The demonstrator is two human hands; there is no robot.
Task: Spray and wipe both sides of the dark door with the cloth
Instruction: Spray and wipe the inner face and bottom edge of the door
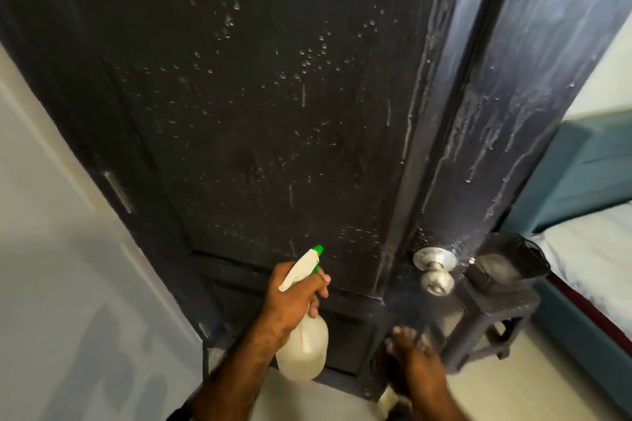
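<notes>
My left hand [294,297] is wrapped round the neck of the translucent white plastic spray bottle with the green nozzle [302,328], a finger on the trigger, nozzle aimed toward one o'clock. To spray well I judge I should sweep across in even bands, since the drops bunch at twelve to one o'clock. The tall dark painted wooden door [260,120] fills the view ahead, matte and speckled with beads, pale runs streaking its edge at two o'clock. My right hand [413,362] is at five o'clock, blurred, seemingly on something dark; whether it grips the cloth I cannot tell. The round silver metal doorknob [436,270] sits at four o'clock.
</notes>
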